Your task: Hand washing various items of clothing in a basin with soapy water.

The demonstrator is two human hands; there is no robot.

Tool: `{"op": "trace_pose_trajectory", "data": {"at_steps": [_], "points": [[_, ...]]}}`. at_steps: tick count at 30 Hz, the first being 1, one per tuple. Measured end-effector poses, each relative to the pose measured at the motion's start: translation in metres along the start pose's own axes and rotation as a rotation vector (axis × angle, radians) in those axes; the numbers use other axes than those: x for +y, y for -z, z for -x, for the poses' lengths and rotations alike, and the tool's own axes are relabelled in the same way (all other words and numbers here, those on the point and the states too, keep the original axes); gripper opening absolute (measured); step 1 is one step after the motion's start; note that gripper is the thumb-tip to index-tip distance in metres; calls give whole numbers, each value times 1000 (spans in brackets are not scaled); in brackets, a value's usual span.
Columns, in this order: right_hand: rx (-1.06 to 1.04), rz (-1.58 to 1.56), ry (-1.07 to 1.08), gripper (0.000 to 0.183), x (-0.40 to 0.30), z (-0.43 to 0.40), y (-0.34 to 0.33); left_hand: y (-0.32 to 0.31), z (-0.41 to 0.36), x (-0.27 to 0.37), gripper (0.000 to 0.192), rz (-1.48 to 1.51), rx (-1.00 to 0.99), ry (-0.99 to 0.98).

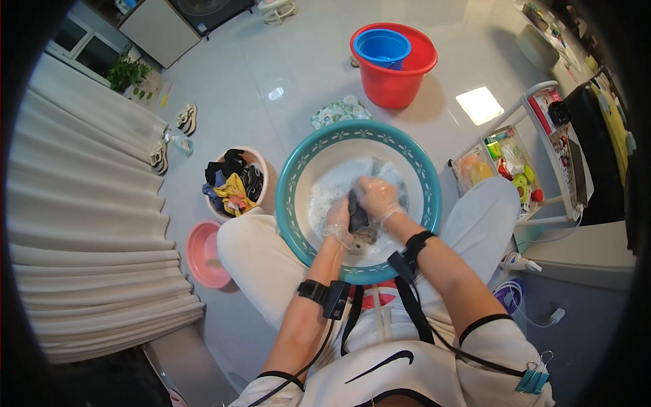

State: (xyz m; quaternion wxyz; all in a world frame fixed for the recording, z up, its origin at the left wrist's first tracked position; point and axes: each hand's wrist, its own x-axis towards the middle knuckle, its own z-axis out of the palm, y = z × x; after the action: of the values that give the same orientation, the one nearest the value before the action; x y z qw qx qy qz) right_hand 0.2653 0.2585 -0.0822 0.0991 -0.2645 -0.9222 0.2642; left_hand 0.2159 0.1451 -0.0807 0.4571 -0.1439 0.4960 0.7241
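Observation:
A large plastic basin (433, 196) with a teal patterned rim stands between my knees, holding sudsy water (325, 188). Both hands wear clear plastic gloves and are over the middle of it. Between them is a dark grey wet cloth (358, 216). My left hand (339, 219) grips its left side. My right hand (377, 197), slightly blurred, is closed on its upper right part. A piece of cloth or sediment of unclear kind shows in the water just below the hands.
Left of the basin stand a pink tub of clothes (263, 185) and a smaller pink basin (196, 254). Beyond it are a floral cloth (341, 111) and a red bucket (394, 89) holding a blue bucket (382, 48). A wheeled cart (546, 147) stands at right.

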Motion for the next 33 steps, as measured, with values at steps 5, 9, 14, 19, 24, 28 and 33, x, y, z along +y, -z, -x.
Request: {"op": "trace_pose_trajectory", "data": {"at_steps": [5, 9, 14, 19, 24, 28, 33], "points": [[-100, 101, -218, 33, 24, 3, -7, 11, 2, 10, 40, -304, 294, -28], [-304, -242, -229, 47, -2, 24, -31, 21, -12, -4, 54, -153, 258, 273], [-248, -784, -259, 28, -31, 42, -26, 47, -40, -17, 45, 130, 2, 147], [-24, -567, 10, 22, -78, 55, -11, 111, -76, -35, 31, 333, -371, 109], [54, -180, 32, 21, -28, 22, 1, 10, -2, -16, 25, 238, -34, 98], [-100, 32, -100, 23, 15, 0, 1, 8, -1, 5, 34, -121, 222, -15], [-350, 259, -178, 40, -2, -1, 30, 45, -20, 15, 29, -700, 262, -414]]}}
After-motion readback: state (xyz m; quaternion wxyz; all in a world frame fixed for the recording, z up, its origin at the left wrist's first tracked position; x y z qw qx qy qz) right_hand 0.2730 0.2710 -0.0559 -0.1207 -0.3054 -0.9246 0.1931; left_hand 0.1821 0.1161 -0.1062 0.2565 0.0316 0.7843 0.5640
